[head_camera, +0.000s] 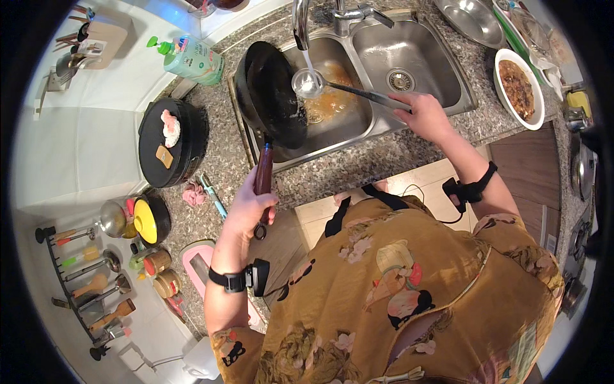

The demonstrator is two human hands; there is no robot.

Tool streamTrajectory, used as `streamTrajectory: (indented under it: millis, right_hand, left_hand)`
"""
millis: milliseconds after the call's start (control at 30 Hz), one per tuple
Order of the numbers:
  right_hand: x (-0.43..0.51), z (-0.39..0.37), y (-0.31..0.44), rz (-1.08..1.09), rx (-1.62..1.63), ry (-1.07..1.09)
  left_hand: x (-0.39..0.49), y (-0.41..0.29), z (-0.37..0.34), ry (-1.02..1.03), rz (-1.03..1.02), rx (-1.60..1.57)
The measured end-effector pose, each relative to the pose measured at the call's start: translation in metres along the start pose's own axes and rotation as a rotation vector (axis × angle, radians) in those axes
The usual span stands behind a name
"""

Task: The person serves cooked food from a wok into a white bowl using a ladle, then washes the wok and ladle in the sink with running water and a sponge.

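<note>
My left hand (249,204) grips the wooden handle of a black wok (268,91), which is tilted over the left edge of the left sink basin (357,120). In my right hand (422,115) is the long handle of a metal ladle (307,83). Its bowl is beside the wok, under the faucet (300,29), and running water falls into it. Orange-brown liquid and foam lie in the basin below. The right basin (407,53) shows a drain strainer.
A white oval bowl of brown food (517,89) stands right of the sink, near a steel basin (475,19). On the left are a green soap bottle (194,60), a round black appliance (156,163) bearing a scrubber, and a pink-rimmed board (192,249).
</note>
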State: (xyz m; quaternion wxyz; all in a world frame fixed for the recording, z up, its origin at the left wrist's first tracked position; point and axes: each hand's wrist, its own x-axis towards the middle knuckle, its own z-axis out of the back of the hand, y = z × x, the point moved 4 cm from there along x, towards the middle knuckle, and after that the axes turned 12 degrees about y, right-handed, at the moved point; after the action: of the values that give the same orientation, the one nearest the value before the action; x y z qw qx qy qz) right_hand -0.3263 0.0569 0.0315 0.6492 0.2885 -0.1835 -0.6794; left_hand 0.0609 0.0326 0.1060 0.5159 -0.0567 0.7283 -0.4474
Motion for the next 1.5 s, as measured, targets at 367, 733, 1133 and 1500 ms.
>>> streamTrajectory:
  millis: [367, 733, 1133, 1500]
  right_hand:
    - [0.001, 0.021, 0.024, 0.163, -0.384, -0.143]
    - [-0.017, 0.039, 0.019, 0.115, -0.31, -0.194]
    - [-0.022, 0.039, 0.022, 0.078, -0.245, -0.16]
    - [0.018, 0.01, 0.024, 0.219, -0.667, -0.14]
  left_hand:
    - [-0.028, 0.02, -0.003, -0.14, -0.082, 0.033]
    - [-0.008, 0.03, -0.014, -0.024, -0.056, -0.175]
    - [0.009, 0.048, -0.014, 0.131, -0.12, -0.607]
    - [0.02, 0.072, -0.019, 0.153, -0.09, -0.626]
